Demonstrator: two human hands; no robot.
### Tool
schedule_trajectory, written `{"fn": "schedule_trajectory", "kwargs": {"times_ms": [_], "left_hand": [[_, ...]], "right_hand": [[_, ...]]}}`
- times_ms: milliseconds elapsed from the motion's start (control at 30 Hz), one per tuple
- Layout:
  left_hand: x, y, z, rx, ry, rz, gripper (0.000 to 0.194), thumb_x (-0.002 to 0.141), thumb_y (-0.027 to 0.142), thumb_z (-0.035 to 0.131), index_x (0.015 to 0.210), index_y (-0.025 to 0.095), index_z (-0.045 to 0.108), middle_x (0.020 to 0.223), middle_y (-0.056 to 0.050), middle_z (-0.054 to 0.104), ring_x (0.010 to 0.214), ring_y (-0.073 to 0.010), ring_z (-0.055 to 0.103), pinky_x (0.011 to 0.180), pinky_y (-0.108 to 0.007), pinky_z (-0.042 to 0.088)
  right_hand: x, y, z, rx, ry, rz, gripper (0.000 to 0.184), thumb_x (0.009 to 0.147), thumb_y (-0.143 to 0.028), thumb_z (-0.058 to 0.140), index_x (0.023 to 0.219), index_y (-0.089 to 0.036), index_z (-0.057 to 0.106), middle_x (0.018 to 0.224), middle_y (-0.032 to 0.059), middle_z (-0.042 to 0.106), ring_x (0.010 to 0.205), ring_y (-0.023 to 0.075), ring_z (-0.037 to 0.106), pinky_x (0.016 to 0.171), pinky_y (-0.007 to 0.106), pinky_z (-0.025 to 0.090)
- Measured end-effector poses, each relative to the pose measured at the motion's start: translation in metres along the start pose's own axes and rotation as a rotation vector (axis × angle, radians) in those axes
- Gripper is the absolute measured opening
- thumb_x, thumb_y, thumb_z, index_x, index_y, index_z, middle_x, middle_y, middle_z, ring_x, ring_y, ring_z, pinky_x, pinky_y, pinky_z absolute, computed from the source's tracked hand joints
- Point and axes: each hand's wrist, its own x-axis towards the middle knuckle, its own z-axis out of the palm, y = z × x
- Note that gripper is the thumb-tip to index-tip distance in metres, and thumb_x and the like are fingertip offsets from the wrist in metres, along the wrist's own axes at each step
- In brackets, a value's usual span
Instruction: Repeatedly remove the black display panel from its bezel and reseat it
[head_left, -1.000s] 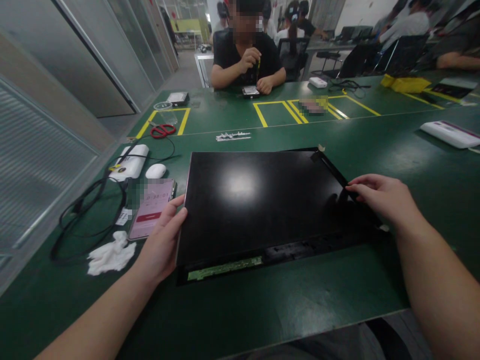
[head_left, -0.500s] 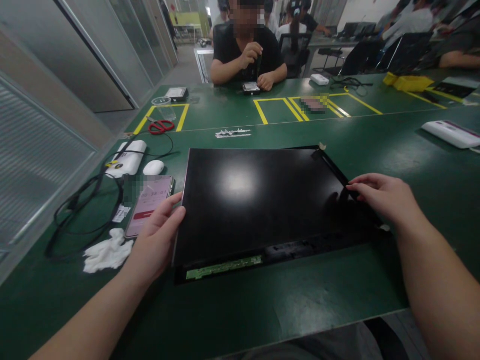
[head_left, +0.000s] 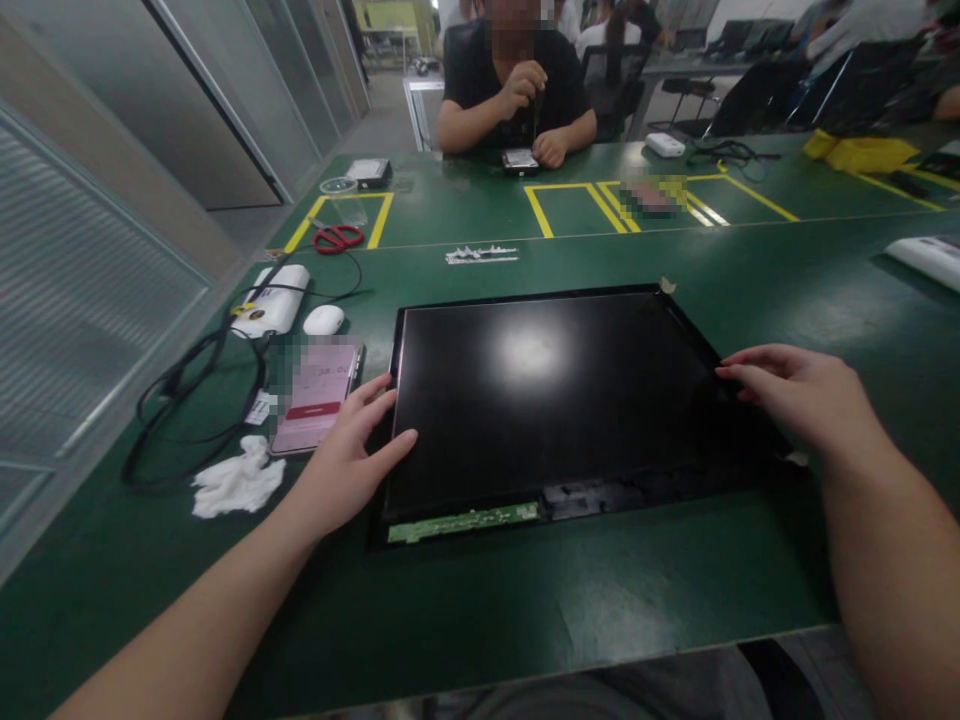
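A black screen panel lies flat inside a thin black frame on the green table. Along the near edge runs a narrow green circuit board, with dark strips beside it. My left hand rests at the panel's left edge, fingers spread and thumb over the border. At the opposite side, my right hand has its fingertips pinched together on the frame's right edge. A whitish tab sticks up at the far right corner.
Left of the panel are a phone, crumpled white tissue, a white mouse-shaped item, a white box, black cables and red-handled scissors. Across the table a person works on a hard drive.
The panel's left side has come down from a raised tilt into the frame. My left hand has loosened from gripping its edge to spread fingers. My view has shifted slightly.
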Motion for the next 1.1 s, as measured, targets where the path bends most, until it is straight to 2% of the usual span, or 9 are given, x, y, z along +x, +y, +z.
{"fn": "schedule_trajectory", "kwargs": {"times_ms": [167, 300, 433, 567, 733, 867, 1100], "left_hand": [[0.000, 0.000, 0.002, 0.051, 0.002, -0.020, 0.069, 0.093, 0.059, 0.067, 0.147, 0.016, 0.069, 0.173, -0.022, 0.043, 0.166, -0.0458, 0.033, 0.136, -0.064, 0.026], [0.000, -0.003, 0.003, 0.061, 0.021, -0.019, 0.062, 0.095, 0.056, 0.065, 0.145, 0.020, 0.068, 0.174, -0.020, 0.043, 0.166, -0.0453, 0.034, 0.135, -0.065, 0.026], [0.000, -0.005, 0.004, 0.076, 0.014, -0.019, 0.063, 0.096, 0.055, 0.065, 0.146, 0.018, 0.068, 0.174, -0.020, 0.041, 0.166, -0.0451, 0.033, 0.136, -0.063, 0.026], [0.000, -0.004, 0.004, 0.084, 0.016, -0.011, 0.058, 0.096, 0.051, 0.065, 0.145, 0.022, 0.068, 0.173, -0.018, 0.043, 0.165, -0.0440, 0.035, 0.136, -0.064, 0.026], [-0.001, 0.001, 0.004, 0.098, 0.009, -0.012, 0.054, 0.096, 0.047, 0.064, 0.144, 0.022, 0.068, 0.172, -0.018, 0.044, 0.165, -0.0444, 0.036, 0.134, -0.065, 0.030], [-0.001, 0.001, 0.004, 0.118, 0.003, -0.003, 0.055, 0.098, 0.045, 0.061, 0.145, 0.019, 0.067, 0.173, -0.019, 0.042, 0.165, -0.0439, 0.035, 0.135, -0.065, 0.027], [-0.001, -0.003, 0.003, 0.131, 0.006, 0.017, 0.053, 0.098, 0.045, 0.062, 0.145, 0.021, 0.067, 0.173, -0.018, 0.044, 0.165, -0.0425, 0.037, 0.135, -0.064, 0.028]], "right_hand": [[0.002, 0.004, 0.001, -0.001, 0.027, -0.037, 0.019, 0.069, -0.040, 0.076, 0.083, -0.027, 0.079, 0.063, 0.0019, 0.070, 0.070, 0.0270, 0.072, 0.083, 0.043, 0.054], [0.003, 0.007, 0.000, 0.027, 0.021, -0.043, 0.022, 0.067, -0.041, 0.076, 0.083, -0.027, 0.079, 0.064, 0.0030, 0.071, 0.069, 0.0276, 0.072, 0.077, 0.043, 0.053], [-0.001, 0.002, -0.002, 0.047, 0.010, -0.006, 0.022, 0.065, -0.040, 0.074, 0.081, -0.026, 0.079, 0.064, 0.0039, 0.071, 0.068, 0.0259, 0.069, 0.071, 0.040, 0.050], [-0.005, -0.003, -0.003, 0.084, 0.005, -0.003, 0.021, 0.064, -0.038, 0.071, 0.079, -0.026, 0.078, 0.068, 0.0053, 0.072, 0.067, 0.0243, 0.066, 0.067, 0.038, 0.048], [-0.010, -0.011, -0.003, 0.152, -0.001, 0.045, 0.019, 0.063, -0.032, 0.070, 0.078, -0.025, 0.078, 0.074, 0.0050, 0.073, 0.066, 0.0209, 0.064, 0.067, 0.036, 0.048], [-0.012, -0.014, -0.004, 0.181, -0.003, 0.052, 0.018, 0.062, -0.034, 0.071, 0.077, -0.024, 0.076, 0.072, 0.0055, 0.073, 0.065, 0.0208, 0.063, 0.064, 0.035, 0.047], [-0.008, -0.008, -0.003, 0.228, 0.016, -0.009, 0.019, 0.057, -0.036, 0.069, 0.071, -0.025, 0.077, 0.072, 0.0072, 0.074, 0.061, 0.0208, 0.062, 0.056, 0.034, 0.047]]}}
